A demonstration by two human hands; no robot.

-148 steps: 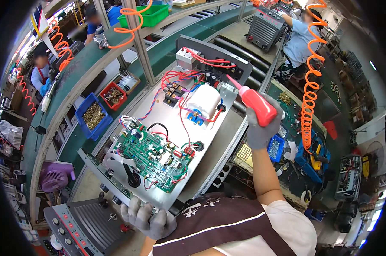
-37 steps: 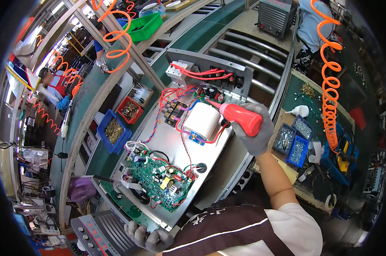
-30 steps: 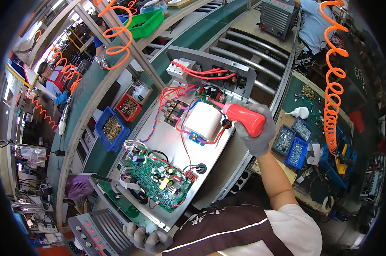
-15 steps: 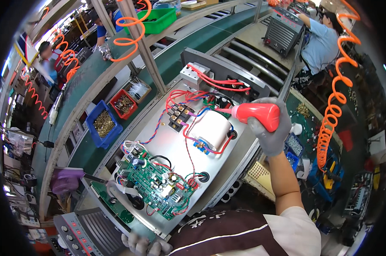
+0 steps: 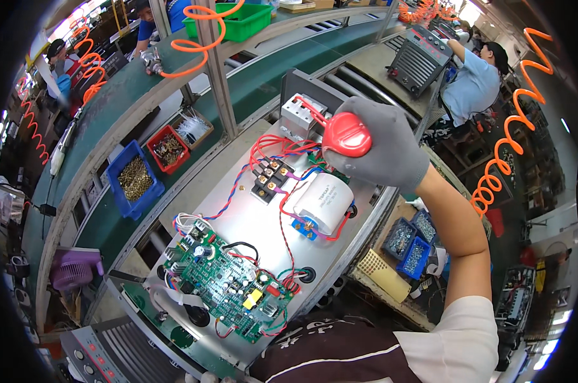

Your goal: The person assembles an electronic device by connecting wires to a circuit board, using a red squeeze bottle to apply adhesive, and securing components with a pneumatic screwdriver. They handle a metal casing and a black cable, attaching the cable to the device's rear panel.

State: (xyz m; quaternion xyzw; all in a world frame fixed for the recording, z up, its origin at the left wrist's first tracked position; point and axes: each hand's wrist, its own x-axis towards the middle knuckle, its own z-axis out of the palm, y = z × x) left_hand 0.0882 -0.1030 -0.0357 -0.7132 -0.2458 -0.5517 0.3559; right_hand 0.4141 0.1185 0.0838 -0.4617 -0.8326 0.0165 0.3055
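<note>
Over chassis (image 5: 258, 220), bottle (image 5: 347, 135) endwise, base nearest

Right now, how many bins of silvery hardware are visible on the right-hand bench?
3, clustered together: the left bin, the rear bin and, nearest the wearer, the brighter-blue front bin. More may be hidden behind the right forearm.

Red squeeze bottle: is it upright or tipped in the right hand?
Tipped: in the gloved right hand, the red squeeze bottle shows its round base to the camera; its nozzle is hidden.
</note>
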